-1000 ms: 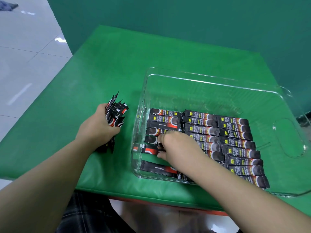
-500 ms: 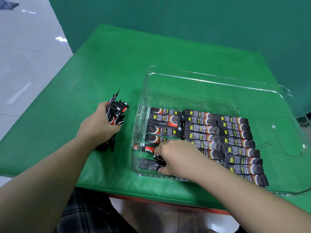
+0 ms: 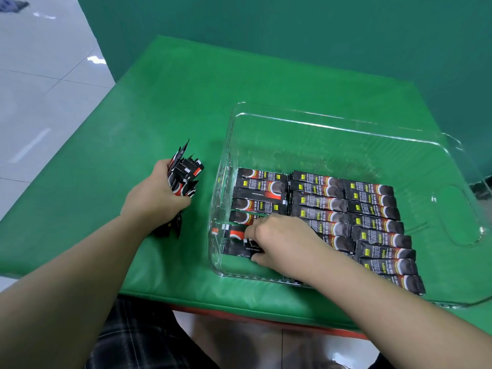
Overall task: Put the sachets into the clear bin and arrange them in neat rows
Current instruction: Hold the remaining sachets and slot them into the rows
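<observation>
The clear bin (image 3: pixel 343 123) stands on the green table, right of centre. Black and red sachets (image 3: pixel 372 206) lie flat inside it in three rows, filling its near half. My right hand (image 3: pixel 282 241) is inside the bin at the near end of the left row, fingers curled on a dark sachet (image 3: pixel 237 247) near the front wall. My left hand (image 3: pixel 154 198) rests on the table left of the bin and grips a bundle of sachets (image 3: pixel 185 174) standing on end.
The green table (image 3: pixel 149 107) has bare cloth left of and behind the bin. Its near edge runs just below the bin's front wall. Grey tiled floor (image 3: pixel 40 89) lies to the left, a dark green wall behind.
My right hand moved from the middle of the left row toward the bin's front wall with a sachet, then stayed there. My left hand kept its bundle in place.
</observation>
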Demonstrator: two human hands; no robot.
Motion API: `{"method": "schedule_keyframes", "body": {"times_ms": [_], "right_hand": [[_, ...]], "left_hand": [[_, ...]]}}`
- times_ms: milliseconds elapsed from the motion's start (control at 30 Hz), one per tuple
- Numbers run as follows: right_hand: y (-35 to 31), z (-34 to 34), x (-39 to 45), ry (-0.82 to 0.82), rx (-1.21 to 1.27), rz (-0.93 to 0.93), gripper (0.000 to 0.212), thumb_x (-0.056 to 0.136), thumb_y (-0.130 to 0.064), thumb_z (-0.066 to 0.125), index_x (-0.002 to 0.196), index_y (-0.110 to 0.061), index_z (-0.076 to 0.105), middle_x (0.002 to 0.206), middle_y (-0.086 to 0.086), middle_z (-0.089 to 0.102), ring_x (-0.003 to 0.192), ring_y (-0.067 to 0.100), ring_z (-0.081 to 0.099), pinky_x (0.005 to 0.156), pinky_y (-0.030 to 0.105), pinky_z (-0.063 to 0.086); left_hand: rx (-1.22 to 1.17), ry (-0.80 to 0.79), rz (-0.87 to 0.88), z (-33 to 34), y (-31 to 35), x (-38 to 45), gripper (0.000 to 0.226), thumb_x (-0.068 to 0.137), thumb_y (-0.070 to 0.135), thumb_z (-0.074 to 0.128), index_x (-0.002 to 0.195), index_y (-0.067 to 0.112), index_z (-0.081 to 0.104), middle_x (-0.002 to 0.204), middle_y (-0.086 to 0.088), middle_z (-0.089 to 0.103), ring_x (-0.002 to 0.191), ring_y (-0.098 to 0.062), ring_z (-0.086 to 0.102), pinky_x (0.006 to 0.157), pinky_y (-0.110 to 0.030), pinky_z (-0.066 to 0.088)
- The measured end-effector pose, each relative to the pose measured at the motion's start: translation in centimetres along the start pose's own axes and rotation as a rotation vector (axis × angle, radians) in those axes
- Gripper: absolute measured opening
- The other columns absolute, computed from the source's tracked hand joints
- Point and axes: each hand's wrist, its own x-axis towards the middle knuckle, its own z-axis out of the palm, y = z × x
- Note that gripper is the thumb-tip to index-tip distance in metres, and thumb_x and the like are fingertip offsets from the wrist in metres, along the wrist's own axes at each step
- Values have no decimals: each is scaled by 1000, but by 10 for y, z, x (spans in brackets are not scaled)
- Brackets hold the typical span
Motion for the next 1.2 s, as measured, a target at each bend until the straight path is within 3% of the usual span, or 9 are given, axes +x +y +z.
{"method": "schedule_keyframes", "body": {"times_ms": [133,233,300,467,567,700,933,1067,1200], "right_hand": [[0,0,-1,58,57,-10,29,90,-32,56,113,-15,56,112,3,59,107,25,53,84,38,51],[-4,-9,-4,58,215,8,47,92,-47,52,124,-13,50,121,4,56,116,21,48,100,32,39],[-9,-14,-6,28,339,28,53,93,-51,45,128,-12,47,124,6,52,118,20,43,102,28,33],[-16,-16,-5,-125,503,40,53,100,-39,33,142,-5,32,146,13,33,137,20,25,111,24,17],[-16,-13,-4,-183,530,45,54,102,-37,31,143,-3,29,149,14,30,140,19,22,112,22,13],[-14,-5,-1,-192,529,78,49,100,-41,28,120,-3,51,121,14,50,119,24,42,106,31,31],[-13,-6,-2,-75,578,65,54,98,-45,25,105,-3,57,105,12,58,97,27,55,91,41,43],[-5,-17,-6,10,670,113,42,101,-39,27,104,-11,59,91,-6,59,88,14,57,82,29,45],[7,-14,-7,33,507,111,26,97,-34,46,100,-14,63,92,-4,60,83,12,54,74,29,42]], "left_hand": [[-12,2,1,0,0,0,78,71,41,75,133,35,27,101,9,62,86,-26,63,78,-38,52],[-16,5,1,0,-1,0,77,71,40,75,132,35,28,102,10,63,86,-25,63,78,-37,52],[-16,4,-2,0,-1,0,77,71,40,75,132,35,29,102,10,64,86,-25,63,77,-37,51],[-16,4,-5,-1,1,-1,77,72,38,75,133,33,28,101,8,64,84,-25,63,75,-37,52],[-15,3,-4,0,0,-1,76,72,38,74,132,34,27,101,7,64,82,-25,63,75,-37,53],[-21,-1,-6,0,0,0,77,72,39,74,132,34,27,102,8,64,84,-25,63,76,-38,53],[-20,-2,-9,0,-1,1,77,71,39,75,131,35,27,100,8,65,81,-24,64,74,-38,54],[-23,-3,-5,0,0,0,75,72,38,74,131,34,28,99,8,64,81,-25,64,75,-38,53],[-9,8,2,0,1,-1,75,73,39,74,132,34,29,99,8,61,85,-27,62,76,-37,51]]}}
